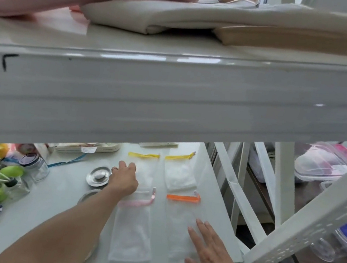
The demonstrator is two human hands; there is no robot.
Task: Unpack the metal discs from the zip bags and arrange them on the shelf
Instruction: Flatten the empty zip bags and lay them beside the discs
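Two hands over zip bags on a white shelf [69, 186].
Left hand [124, 177], fingers curled, touches a metal disc [98, 176]; right hand [215, 261] lies flat, fingers spread, on the orange-zip bag [181, 219]. No readable writing.

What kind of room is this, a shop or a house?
Probably a storeroom or workroom: white metal shelving, folded cloth bags stacked on top, and clear plastic storage boxes behind. Nothing shows for certain.

the shelf [63, 185] is smooth painted metal with a soft gloss. the metal discs [98, 176] are brushed and shiny. at 3 o'clock from them, the zip bags [132, 233] are thin clear plastic. the jar [37, 166] is glass. the folded cloth [203, 23] above looks matt.
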